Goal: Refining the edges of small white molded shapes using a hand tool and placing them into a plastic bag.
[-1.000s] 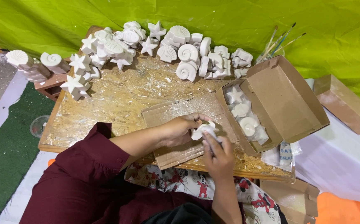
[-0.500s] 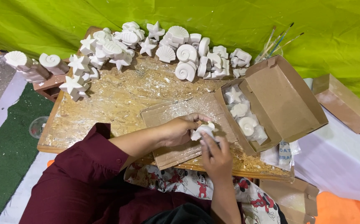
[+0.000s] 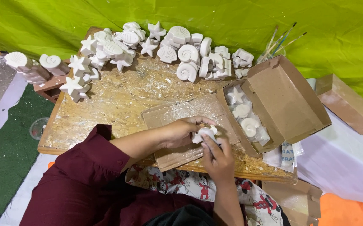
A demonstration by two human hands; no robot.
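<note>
I am gripping a small white plaster figure (image 3: 204, 133) with both hands: my left hand (image 3: 180, 133) is wrapping its fingers around it, and my right hand (image 3: 218, 157) is pinching it from below. It is hovering over the cardboard sheet (image 3: 177, 115) on the wooden surface (image 3: 118, 100), just beside the open cardboard box (image 3: 281, 100).

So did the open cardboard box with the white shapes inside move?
No. The open cardboard box sits at the same spot by the wooden board's right end.

Both hands close together, left hand (image 3: 180, 133) curled, right hand (image 3: 217, 157) fingers bent
</note>
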